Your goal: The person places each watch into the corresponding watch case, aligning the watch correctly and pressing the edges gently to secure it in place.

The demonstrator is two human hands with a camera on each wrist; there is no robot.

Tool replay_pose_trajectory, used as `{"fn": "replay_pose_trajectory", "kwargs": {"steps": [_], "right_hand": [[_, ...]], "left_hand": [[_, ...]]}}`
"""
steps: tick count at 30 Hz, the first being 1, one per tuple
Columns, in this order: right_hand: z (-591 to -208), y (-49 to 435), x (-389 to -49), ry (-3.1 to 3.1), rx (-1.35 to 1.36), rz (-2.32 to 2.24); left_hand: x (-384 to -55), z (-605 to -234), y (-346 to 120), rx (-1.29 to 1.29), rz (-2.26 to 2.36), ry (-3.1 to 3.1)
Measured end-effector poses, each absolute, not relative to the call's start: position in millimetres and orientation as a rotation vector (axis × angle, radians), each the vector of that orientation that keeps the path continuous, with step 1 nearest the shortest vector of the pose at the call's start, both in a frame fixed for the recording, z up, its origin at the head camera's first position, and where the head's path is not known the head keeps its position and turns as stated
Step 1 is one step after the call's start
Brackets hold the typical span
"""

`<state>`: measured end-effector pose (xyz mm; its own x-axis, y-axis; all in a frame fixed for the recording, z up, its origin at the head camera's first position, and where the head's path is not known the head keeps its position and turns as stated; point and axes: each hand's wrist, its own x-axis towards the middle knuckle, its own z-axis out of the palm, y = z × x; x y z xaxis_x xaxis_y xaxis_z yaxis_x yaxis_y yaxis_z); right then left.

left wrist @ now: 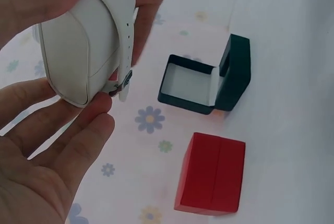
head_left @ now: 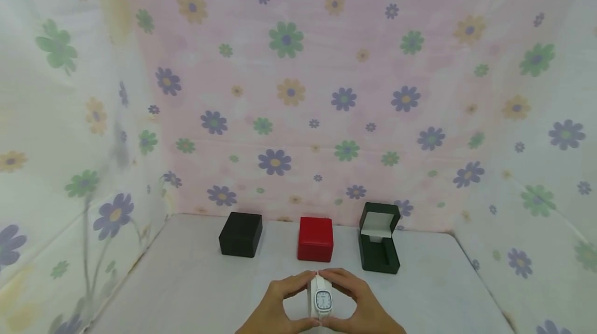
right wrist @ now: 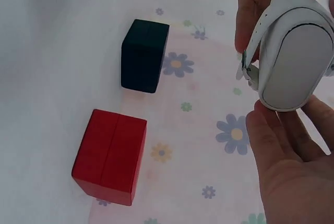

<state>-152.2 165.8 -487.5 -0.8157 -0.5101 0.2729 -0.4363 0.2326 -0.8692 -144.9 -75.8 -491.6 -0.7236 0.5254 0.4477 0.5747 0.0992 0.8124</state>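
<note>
A white wristwatch [head_left: 323, 300] with a square-rounded face is strapped around a white watch cushion [left wrist: 68, 51]. Fingertips and thumb of my left hand [head_left: 275, 304] grip the cushion from one side. From the other side my right hand [head_left: 363, 303] holds it the same way, so both hands frame the watch, its face towards the head camera. The strap's buckle [left wrist: 123, 81] is fastened at the far side in the left wrist view. In the right wrist view the cushion's flat oval end [right wrist: 297, 67] shows above the right fingers. The hands are above the table's front part.
Behind the hands, a red box [head_left: 315, 239] stands closed on the white table [head_left: 177, 282]. To its left is a closed black box [head_left: 240, 235]; to its right, a dark green box [head_left: 380, 253] with its lid raised and a pale lining. Flowered cloth [head_left: 289, 90] surrounds the table.
</note>
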Motion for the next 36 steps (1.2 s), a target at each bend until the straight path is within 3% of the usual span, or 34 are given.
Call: {"fn": "replay_pose_trajectory", "kwargs": {"steps": [8, 36], "right_hand": [[-489.3, 166.1, -152.3, 2.500, -1.135, -1.659], [-490.3, 167.8, -151.8, 2.641, -1.103, -1.545]], "left_hand": [[-145.3, -495.2, -72.9, -1.125, -1.820, -2.262], [-144.3, -503.5, -69.5, -0.995, -1.962, -2.328]]}}
